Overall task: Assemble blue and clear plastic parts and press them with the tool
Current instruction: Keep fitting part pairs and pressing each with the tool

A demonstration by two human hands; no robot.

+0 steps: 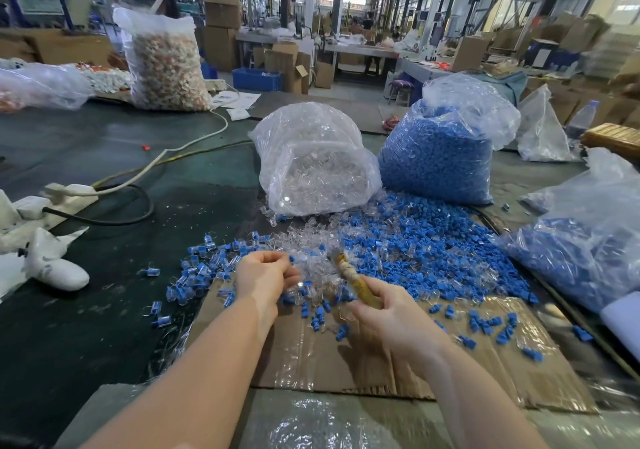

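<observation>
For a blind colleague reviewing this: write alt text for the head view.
Left hand pinches small parts over a heap of loose clear parts; right hand grips a tape-wrapped tool. Behind stand a bag of clear parts and a bag of blue parts.

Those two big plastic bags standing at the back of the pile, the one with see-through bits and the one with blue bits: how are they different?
The clear-parts bag holds colourless transparent pieces; the blue-parts bag holds solid blue ones. The clear-parts bag stands left and looks shorter and rounder; the blue-parts bag stands right, taller and packed fuller. Both are transparent plastic, open at the top, and rest on the table behind the loose mixed parts.
</observation>
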